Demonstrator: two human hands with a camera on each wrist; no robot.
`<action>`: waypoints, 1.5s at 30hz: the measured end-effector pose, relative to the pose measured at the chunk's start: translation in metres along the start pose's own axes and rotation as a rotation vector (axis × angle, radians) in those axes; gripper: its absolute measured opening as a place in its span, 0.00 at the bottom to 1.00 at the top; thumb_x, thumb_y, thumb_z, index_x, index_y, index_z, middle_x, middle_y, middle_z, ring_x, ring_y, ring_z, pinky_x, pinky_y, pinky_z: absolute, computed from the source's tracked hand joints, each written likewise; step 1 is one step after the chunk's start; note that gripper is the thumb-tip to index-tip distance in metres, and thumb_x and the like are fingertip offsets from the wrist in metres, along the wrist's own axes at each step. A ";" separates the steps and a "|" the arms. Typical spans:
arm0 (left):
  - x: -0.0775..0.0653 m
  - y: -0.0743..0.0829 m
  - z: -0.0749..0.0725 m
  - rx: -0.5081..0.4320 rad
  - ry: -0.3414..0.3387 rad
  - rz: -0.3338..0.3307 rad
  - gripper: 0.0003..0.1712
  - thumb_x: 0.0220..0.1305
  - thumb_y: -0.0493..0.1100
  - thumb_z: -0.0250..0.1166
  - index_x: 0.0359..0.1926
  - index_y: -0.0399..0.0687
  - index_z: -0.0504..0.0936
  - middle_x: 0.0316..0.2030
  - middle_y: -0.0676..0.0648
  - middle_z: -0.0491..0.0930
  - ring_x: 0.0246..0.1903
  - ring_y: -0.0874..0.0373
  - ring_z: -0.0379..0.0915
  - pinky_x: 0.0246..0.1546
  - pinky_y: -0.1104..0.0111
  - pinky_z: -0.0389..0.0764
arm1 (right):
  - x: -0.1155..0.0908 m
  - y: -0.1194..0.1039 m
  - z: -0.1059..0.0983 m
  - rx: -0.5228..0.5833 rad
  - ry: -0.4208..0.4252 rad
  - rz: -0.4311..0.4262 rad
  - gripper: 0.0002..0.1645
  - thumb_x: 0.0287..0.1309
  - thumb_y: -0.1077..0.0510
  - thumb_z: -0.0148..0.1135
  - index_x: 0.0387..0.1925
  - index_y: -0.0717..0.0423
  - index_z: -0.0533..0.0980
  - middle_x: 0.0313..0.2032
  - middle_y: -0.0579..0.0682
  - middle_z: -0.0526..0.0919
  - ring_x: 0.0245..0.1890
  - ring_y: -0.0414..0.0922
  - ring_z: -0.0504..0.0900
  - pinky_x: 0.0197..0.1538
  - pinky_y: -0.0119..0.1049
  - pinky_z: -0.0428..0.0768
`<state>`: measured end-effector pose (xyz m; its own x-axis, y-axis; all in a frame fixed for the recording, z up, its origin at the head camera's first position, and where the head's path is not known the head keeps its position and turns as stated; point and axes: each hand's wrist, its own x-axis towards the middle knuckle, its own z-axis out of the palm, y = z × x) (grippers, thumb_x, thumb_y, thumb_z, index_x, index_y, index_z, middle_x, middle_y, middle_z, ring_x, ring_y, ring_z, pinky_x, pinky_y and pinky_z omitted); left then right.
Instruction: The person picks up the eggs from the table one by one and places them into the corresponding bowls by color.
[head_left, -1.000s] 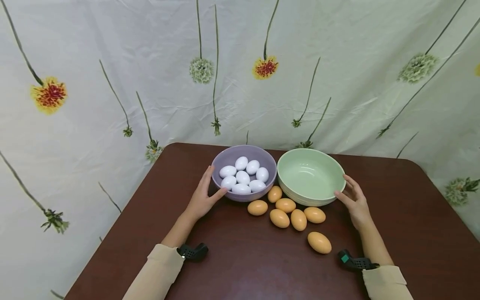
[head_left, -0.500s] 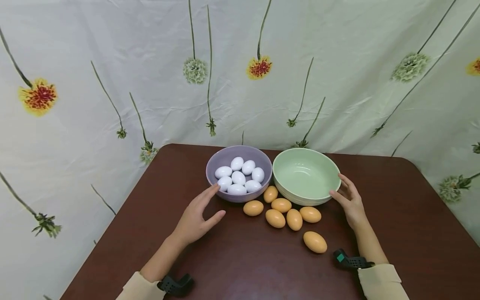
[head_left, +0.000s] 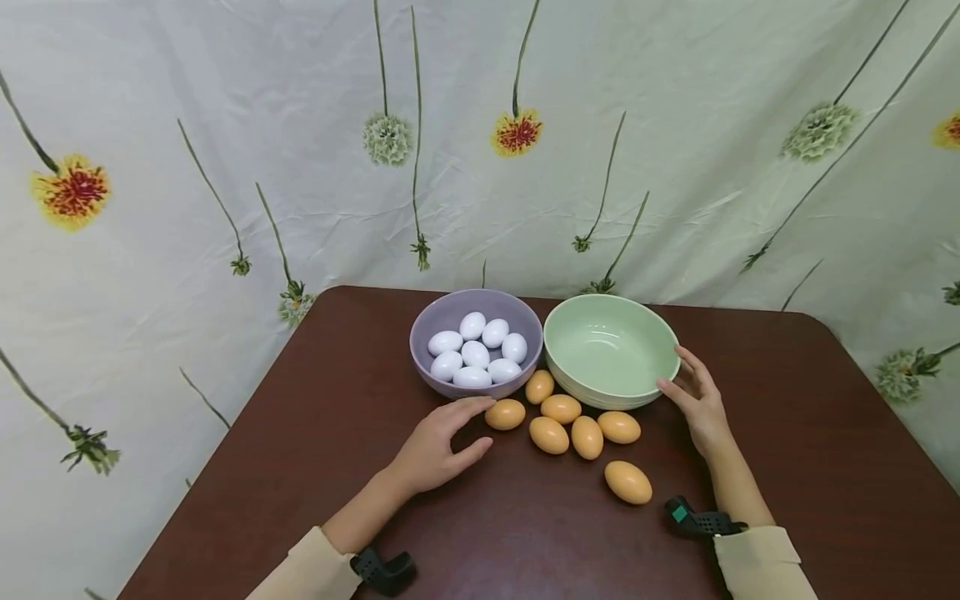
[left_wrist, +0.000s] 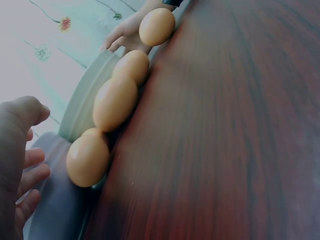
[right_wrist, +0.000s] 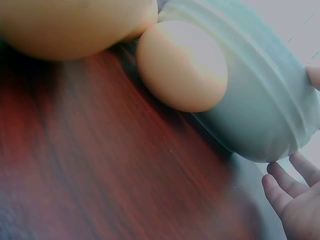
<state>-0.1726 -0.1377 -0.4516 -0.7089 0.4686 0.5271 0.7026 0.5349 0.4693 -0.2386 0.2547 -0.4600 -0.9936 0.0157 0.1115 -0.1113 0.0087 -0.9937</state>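
My left hand (head_left: pixel 435 447) hovers with fingers extended and thumb apart, its fingertips right at the nearest brown egg (head_left: pixel 505 414) in front of the purple bowl. That egg (left_wrist: pixel 88 159) shows close to the fingers in the left wrist view. Several white eggs (head_left: pixel 476 354) lie in the purple bowl (head_left: pixel 426 367). Next to it stands a light green bowl (head_left: pixel 600 354) with nothing inside. My right hand (head_left: pixel 705 412) rests against this bowl's right side, thumb near the rim; in the right wrist view its loosely bent fingers (right_wrist: pixel 285 182) touch the bowl's outer wall.
More brown eggs (head_left: pixel 587 437) lie loose in front of the two bowls, one (head_left: pixel 628 482) nearer to me than the others. The dark red-brown table (head_left: pixel 525 542) ends at the back against a pale flowered cloth (head_left: pixel 322 108).
My left hand has let go of the purple bowl's side, drawn back, then moved right to the nearest brown egg. My right hand stays at the green bowl. The head view has shifted slightly.
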 end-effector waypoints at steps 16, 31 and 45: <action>0.010 -0.002 0.015 0.026 -0.102 -0.023 0.29 0.62 0.46 0.68 0.63 0.44 0.75 0.61 0.45 0.74 0.61 0.51 0.69 0.60 0.56 0.69 | 0.002 0.002 0.002 0.026 -0.002 -0.029 0.37 0.66 0.65 0.57 0.73 0.52 0.58 0.65 0.56 0.61 0.53 0.38 0.72 0.51 0.23 0.70; 0.023 0.002 0.036 0.298 -0.066 0.083 0.29 0.55 0.45 0.72 0.58 0.41 0.79 0.55 0.41 0.78 0.53 0.48 0.75 0.54 0.58 0.75 | 0.001 0.002 -0.001 0.013 -0.002 -0.027 0.37 0.67 0.65 0.57 0.74 0.52 0.56 0.69 0.64 0.56 0.52 0.38 0.71 0.50 0.21 0.71; 0.029 0.001 0.046 0.423 0.020 0.147 0.27 0.51 0.45 0.77 0.50 0.42 0.79 0.46 0.46 0.80 0.40 0.54 0.80 0.38 0.65 0.81 | -0.001 0.002 0.000 0.008 -0.001 -0.022 0.37 0.67 0.64 0.57 0.74 0.53 0.56 0.69 0.65 0.55 0.52 0.38 0.72 0.50 0.22 0.70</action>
<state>-0.1959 -0.0910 -0.4686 -0.5993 0.5493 0.5823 0.7054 0.7063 0.0599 -0.2382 0.2547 -0.4625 -0.9910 0.0148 0.1329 -0.1329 0.0009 -0.9911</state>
